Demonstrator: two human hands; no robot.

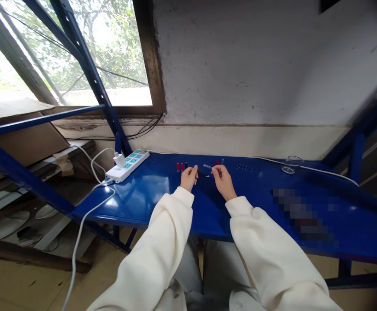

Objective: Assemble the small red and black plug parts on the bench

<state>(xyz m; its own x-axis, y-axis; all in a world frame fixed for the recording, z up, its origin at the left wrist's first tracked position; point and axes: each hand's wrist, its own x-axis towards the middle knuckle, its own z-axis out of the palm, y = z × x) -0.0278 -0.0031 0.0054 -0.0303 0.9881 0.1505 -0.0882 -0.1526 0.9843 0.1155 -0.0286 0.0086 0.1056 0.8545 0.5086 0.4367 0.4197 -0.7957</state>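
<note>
My right hand [224,180] is closed in a pinch on a slim clear tube [207,166], which points left over the blue table. Just to its left, my left hand [189,178] is also pinched closed. A thin dark line seems to run rightward from its fingertips, but what they hold is too small to make out. Between the hands, low against the table, shows a small whitish tip [207,176]. Behind my left hand stand two small red cylinders [180,166] and a dark cylinder [186,165]. Another red piece [217,162] and a clear upright piece [222,161] are behind my right hand.
Several tiny clear pieces [242,166] stand right of my hands on the blue table [136,203]. Farther right is a clear glass cup [289,165]; a blurred-out dark object [301,214] lies nearer. At left, a white power strip [128,165] trails a cable [78,242].
</note>
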